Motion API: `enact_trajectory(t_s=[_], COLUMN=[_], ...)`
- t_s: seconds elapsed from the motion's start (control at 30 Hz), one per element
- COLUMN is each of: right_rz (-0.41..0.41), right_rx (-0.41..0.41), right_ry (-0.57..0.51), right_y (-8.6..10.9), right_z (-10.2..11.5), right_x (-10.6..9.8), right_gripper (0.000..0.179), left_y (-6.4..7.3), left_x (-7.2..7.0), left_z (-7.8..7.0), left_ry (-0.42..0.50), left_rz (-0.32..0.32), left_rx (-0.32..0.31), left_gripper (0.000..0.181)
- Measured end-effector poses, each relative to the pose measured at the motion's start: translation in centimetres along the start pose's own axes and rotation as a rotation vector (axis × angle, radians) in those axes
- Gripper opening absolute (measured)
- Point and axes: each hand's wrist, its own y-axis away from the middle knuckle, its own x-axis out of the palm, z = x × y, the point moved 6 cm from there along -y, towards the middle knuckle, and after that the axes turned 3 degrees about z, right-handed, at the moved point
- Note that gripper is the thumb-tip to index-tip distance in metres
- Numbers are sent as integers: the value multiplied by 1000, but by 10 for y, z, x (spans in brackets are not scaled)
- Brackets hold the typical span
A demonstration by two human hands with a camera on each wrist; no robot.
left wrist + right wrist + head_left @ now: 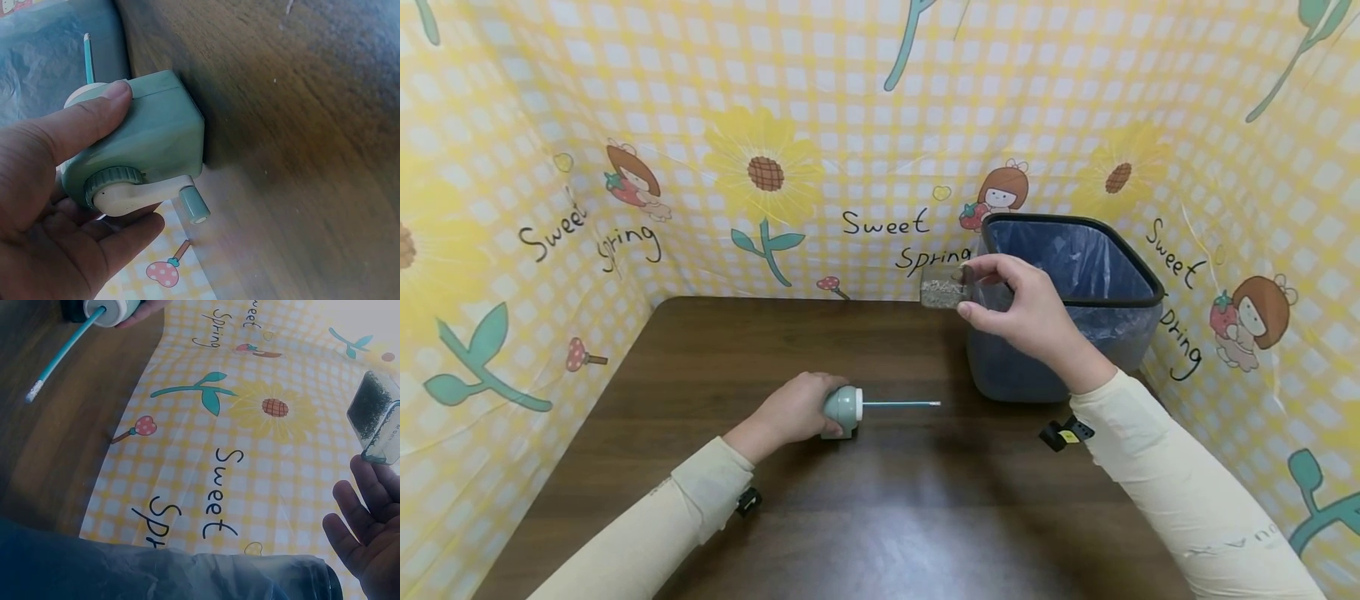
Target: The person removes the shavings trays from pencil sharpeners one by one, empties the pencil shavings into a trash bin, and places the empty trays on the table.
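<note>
My left hand (801,407) grips a green crank pencil sharpener (150,125) at the table surface, thumb across its body. A white crank arm (150,194) with a green knob shows on its side in the left wrist view. From the sharpener's white front sticks out a blue pencil (901,404), its eraser end pointing right. Raised near the bin, my right hand (1026,312) pinches a clear shavings drawer (943,287) between thumb and fingers. Dark shavings (372,403) fill part of that drawer.
A blue bin (1022,358) with a dark rim and a clear plastic liner (1112,333) stands at the back right, beside and below my right hand. The brown wooden table (737,342) ends at a yellow checked cloth wall (857,150) behind and on both sides.
</note>
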Motion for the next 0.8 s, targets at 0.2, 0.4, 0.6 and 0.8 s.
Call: enact_trajectory(t_s=[0.2, 0.4, 0.6, 0.8], right_rz=[-14, -28, -41, -54], right_rx=[28, 56, 67, 77], right_ry=[-11, 11, 14, 18], right_y=[-2, -3, -4, -5], right_z=[-4, -11, -16, -21], right_x=[-6, -11, -17, -25], right_gripper=[50, 50, 49, 49], left_y=[-1, 0, 1, 0], left_x=[0, -1, 0, 0], left_z=[0, 0, 0, -1], left_ry=[4, 14, 17, 14], left_rz=[1, 4, 10, 10], left_rx=[0, -7, -12, -13], left_gripper=[76, 76, 76, 76])
